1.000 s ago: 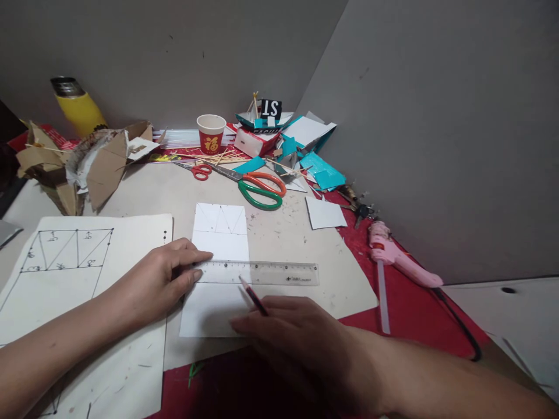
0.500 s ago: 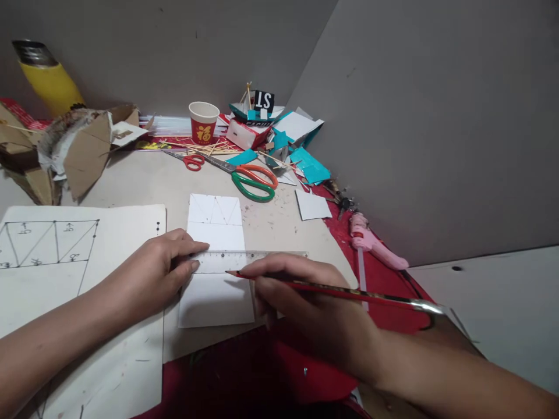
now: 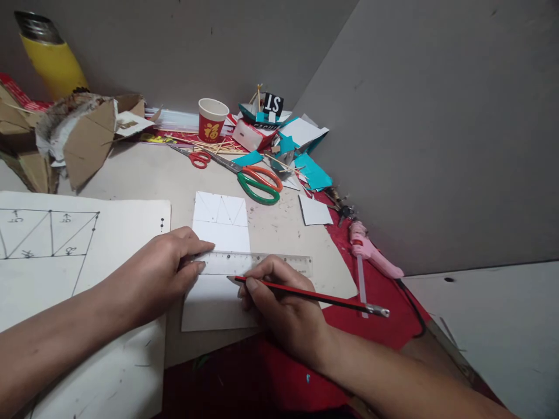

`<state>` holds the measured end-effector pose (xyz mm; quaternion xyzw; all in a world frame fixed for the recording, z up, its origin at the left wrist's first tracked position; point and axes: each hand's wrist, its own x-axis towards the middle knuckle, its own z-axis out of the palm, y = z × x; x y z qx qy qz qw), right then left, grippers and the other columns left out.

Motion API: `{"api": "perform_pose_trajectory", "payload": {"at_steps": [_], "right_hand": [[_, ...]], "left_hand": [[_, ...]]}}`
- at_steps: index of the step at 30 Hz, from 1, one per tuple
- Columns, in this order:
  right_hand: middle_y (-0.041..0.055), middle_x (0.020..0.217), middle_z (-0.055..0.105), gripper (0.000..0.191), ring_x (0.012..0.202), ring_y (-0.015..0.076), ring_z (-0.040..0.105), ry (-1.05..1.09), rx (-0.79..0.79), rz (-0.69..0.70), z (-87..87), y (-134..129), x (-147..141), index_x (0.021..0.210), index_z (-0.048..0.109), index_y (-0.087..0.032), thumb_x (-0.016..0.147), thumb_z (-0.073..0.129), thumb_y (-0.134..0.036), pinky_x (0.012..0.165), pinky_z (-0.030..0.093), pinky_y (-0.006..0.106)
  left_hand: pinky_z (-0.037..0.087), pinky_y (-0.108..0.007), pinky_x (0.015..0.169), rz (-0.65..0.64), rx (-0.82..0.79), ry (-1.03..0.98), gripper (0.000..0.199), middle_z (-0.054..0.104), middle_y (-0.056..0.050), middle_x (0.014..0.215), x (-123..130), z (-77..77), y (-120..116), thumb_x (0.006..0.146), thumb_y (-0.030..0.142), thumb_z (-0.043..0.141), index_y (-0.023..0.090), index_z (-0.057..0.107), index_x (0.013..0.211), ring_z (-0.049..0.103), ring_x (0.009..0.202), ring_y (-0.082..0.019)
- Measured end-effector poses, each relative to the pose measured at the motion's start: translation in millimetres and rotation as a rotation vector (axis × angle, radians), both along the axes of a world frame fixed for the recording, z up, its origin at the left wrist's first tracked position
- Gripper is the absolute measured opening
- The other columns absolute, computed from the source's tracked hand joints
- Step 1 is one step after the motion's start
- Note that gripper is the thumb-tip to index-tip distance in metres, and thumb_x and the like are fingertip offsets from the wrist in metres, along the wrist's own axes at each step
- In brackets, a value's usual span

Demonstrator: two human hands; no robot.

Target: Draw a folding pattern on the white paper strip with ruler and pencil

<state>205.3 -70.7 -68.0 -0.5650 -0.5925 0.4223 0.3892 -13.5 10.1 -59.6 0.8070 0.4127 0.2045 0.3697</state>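
A clear ruler [image 3: 279, 263] lies across a white paper strip [image 3: 218, 308] that has pencilled triangles near its far edge. My left hand [image 3: 168, 270] presses the ruler's left end with thumb and forefinger, the fingers apart. In my right hand [image 3: 283, 308] is a red and black pencil [image 3: 323, 297], its tip at the ruler's near edge over the strip. To the left lies a larger sheet [image 3: 126, 233] with a lined drawing of triangles, partly under my left forearm.
Orange-and-green scissors [image 3: 259, 185], small red scissors [image 3: 200, 160] and a paper cup [image 3: 212, 122] stand or lie beyond the strip. Cardboard pieces [image 3: 89, 145] and a yellow bottle [image 3: 55, 64] are at far left. A pink glue gun [image 3: 378, 256] lies right, near a white card [image 3: 315, 210].
My right hand and the pencil have moved left and swung, the pencil's rear end now nearer. The ruler stays under my left hand. The whole view has shifted slightly.
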Motion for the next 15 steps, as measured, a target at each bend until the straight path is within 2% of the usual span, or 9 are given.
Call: {"api": "perform_pose_trajectory", "payload": {"at_steps": [7, 15], "right_hand": [[-0.0002, 0.07, 0.067, 0.011, 0.061, 0.0134, 0.059, -0.065, 0.062, 0.041, -6.7, -2.0, 3.8, 0.084, 0.061, -0.021, 0.095, 0.057, -0.024, 0.056, 0.044, 0.026], [-0.0011, 0.069, 0.065, 0.014, 0.06, 0.0131, 0.057, -0.161, 0.065, 0.064, -2.5, -0.9, 2.8, 0.085, 0.061, -0.022, 0.096, 0.056, -0.028, 0.054, 0.043, 0.026]], "left_hand": [[0.046, -0.034, 0.076, -0.016, -0.024, 0.029, 0.035, 0.066, -0.006, 0.091, 0.9, 4.7, -0.7, 0.086, 0.03, 0.046, 0.019, 0.076, 0.102, 0.062, 0.086, -0.021], [0.046, -0.035, 0.077, -0.024, -0.028, 0.052, 0.038, 0.066, -0.006, 0.092, 0.8, 7.0, -0.3, 0.086, 0.029, 0.046, 0.018, 0.076, 0.107, 0.061, 0.087, -0.022]]}}
